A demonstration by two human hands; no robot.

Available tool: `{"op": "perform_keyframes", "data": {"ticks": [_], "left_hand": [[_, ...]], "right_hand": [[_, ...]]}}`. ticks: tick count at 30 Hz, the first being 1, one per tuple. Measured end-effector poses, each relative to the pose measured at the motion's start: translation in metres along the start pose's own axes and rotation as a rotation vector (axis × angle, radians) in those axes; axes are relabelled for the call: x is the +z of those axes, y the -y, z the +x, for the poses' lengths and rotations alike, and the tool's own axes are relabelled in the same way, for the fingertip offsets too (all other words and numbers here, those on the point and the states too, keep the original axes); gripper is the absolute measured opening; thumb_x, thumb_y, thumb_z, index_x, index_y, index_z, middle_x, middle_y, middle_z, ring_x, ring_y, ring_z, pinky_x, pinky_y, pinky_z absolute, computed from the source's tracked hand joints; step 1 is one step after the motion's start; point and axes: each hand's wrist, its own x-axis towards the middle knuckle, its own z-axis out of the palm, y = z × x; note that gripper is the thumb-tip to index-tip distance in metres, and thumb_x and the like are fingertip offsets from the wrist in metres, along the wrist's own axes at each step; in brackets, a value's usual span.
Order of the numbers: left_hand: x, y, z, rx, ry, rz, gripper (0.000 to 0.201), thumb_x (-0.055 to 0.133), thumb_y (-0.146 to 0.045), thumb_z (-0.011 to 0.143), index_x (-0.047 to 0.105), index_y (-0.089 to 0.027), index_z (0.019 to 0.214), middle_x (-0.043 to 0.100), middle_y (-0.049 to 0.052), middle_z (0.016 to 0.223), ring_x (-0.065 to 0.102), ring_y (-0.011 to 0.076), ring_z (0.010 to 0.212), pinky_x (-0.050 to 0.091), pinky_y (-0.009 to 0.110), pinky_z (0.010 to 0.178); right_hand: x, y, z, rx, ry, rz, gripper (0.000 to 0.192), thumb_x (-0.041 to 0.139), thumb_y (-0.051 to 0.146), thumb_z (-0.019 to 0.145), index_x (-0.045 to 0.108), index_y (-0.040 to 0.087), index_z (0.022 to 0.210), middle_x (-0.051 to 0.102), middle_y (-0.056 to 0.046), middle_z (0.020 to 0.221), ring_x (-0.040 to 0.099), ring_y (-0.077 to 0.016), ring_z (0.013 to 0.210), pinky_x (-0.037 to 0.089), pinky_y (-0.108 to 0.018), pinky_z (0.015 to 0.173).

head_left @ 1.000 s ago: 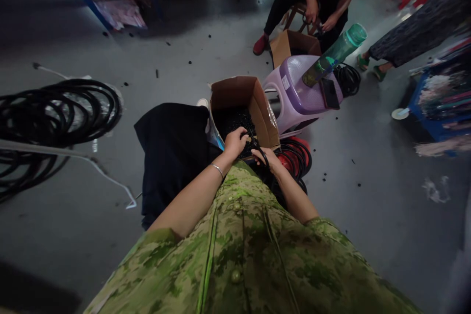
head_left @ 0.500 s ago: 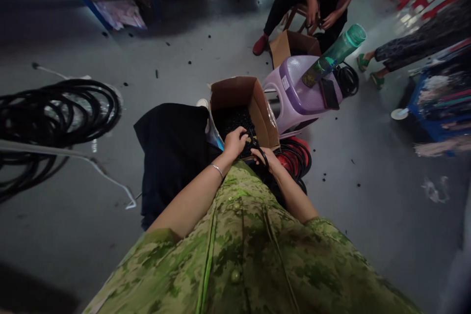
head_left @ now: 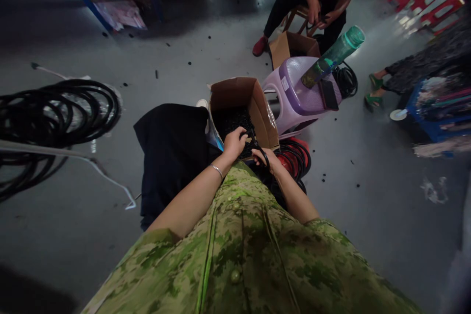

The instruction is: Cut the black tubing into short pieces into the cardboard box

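My left hand (head_left: 234,143), a silver bangle on its wrist, is closed at the near edge of an open cardboard box (head_left: 267,130). It pinches a short black piece (head_left: 243,134) that looks like tubing. Close beside it, my right hand (head_left: 268,159) is closed round the black handles of scissors (head_left: 262,153). Their blades point up toward my left fingers, over the box. Many small black cut pieces (head_left: 235,120) lie inside the box. The exact contact between blades and black piece is too dark to make out.
A purple stool (head_left: 290,93) carries a green bottle (head_left: 333,56) and a dark phone (head_left: 328,94). Black coils (head_left: 294,157) lie right of the box; larger black coils (head_left: 91,108) lie left. A seated co-worker (head_left: 312,10) works behind another box (head_left: 279,49). Another person's feet (head_left: 374,100) show at right.
My hands stay almost in the same place, with the scissors still in the right. At the right, the other person's green-shod feet have shifted. The seated co-worker's hands moved slightly.
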Motion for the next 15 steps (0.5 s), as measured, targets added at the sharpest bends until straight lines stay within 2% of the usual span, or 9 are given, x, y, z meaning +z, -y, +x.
{"op": "perform_keyframes", "data": {"ticks": [10, 15], "left_hand": [[-0.0006, -0.0029, -0.0011, -0.001, -0.001, -0.024, 0.017, 0.058, -0.017, 0.086, 0.071, -0.02, 0.098, 0.073, 0.007, 0.101, 0.065, 0.0223, 0.097, 0.049, 0.033, 0.092], [-0.0002, -0.002, -0.0006, 0.006, 0.017, -0.015, 0.017, 0.058, -0.018, 0.087, 0.07, -0.019, 0.099, 0.073, 0.008, 0.101, 0.065, 0.0224, 0.095, 0.048, 0.033, 0.091]], "right_hand": [[0.0027, 0.0006, -0.0004, -0.033, 0.013, 0.002, 0.043, 0.072, 0.056, 0.077, 0.062, 0.015, 0.069, 0.059, 0.002, 0.057, 0.052, -0.0072, 0.046, 0.038, -0.019, 0.045], [0.0048, 0.0017, -0.0006, -0.036, -0.013, -0.041, 0.04, 0.067, 0.054, 0.082, 0.064, 0.015, 0.07, 0.059, 0.002, 0.055, 0.052, -0.0077, 0.042, 0.037, -0.019, 0.044]]}}
